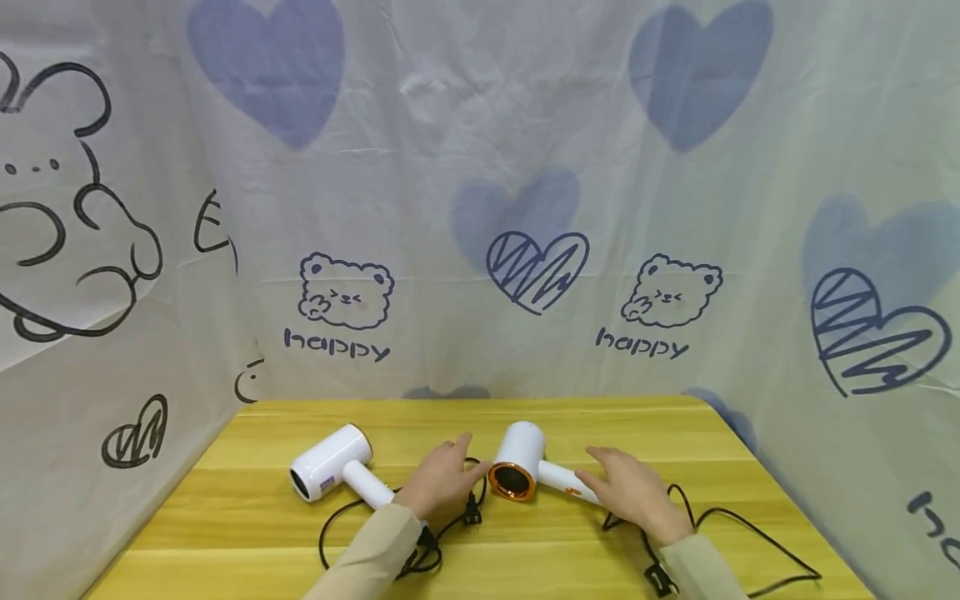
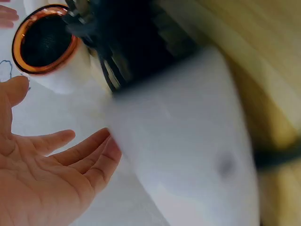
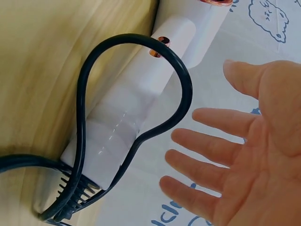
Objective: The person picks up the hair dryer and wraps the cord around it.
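Observation:
Two white hair dryers lie on the wooden table. The left hair dryer (image 1: 333, 462) points its dark end toward the front left. Its handle runs under my left hand (image 1: 437, 482), whose fingers are spread. In the left wrist view a blurred white handle (image 2: 188, 146) fills the middle, close beside the fingertips. The right hair dryer (image 1: 525, 443) turns its copper-rimmed opening to the front. Over the end of its handle hovers my right hand (image 1: 633, 492), fingers apart. In the right wrist view the handle (image 3: 127, 103) shows a copper-coloured button and a looped black cord (image 3: 186, 89).
A black cord with a plug (image 1: 472, 510) lies between the dryers. Another black cord (image 1: 757, 527) trails across the right side, with a plug (image 1: 660, 579) near the right sleeve. A white curtain (image 1: 450, 333) with printed hearts and bears stands behind and at both sides.

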Demonstrator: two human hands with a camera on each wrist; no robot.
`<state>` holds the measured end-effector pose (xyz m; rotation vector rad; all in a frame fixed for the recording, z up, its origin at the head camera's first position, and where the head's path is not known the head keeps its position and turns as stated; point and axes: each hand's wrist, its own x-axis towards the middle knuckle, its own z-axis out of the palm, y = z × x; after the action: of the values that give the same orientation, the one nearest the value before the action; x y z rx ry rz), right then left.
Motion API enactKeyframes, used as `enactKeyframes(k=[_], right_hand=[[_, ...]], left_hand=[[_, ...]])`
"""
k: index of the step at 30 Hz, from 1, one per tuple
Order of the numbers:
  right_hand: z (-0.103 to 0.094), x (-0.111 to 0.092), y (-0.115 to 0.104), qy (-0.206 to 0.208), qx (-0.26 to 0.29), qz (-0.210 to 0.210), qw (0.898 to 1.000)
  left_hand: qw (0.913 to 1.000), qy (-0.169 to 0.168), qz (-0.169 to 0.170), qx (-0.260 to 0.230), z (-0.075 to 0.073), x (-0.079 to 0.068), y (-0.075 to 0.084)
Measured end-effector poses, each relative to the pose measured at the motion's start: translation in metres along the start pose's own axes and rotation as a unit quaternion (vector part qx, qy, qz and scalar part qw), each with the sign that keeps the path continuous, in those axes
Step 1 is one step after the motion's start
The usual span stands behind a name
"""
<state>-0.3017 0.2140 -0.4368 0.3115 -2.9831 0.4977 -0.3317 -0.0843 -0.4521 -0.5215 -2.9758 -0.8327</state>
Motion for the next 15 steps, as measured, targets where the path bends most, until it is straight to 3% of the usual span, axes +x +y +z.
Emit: enactKeyframes(k=[5, 10, 15], right_hand=[[-0.001, 0.002, -0.001, 0.031, 0.007, -0.001, 1.000], [-0.001, 0.001, 0.001, 0.032, 0.009, 0.004, 0.999], [0.001, 0.001, 0.004, 0.035, 0.011, 0.001, 0.999]], left_hand=[[0.9995, -0.022, 0.006, -0.023, 0.004, 0.004, 0.016], [0.9986, -0.046, 0.007, -0.027, 0.005, 0.009, 0.031], [0.9980, -0.033, -0.001, -0.053, 0.010, 0.018, 0.044]])
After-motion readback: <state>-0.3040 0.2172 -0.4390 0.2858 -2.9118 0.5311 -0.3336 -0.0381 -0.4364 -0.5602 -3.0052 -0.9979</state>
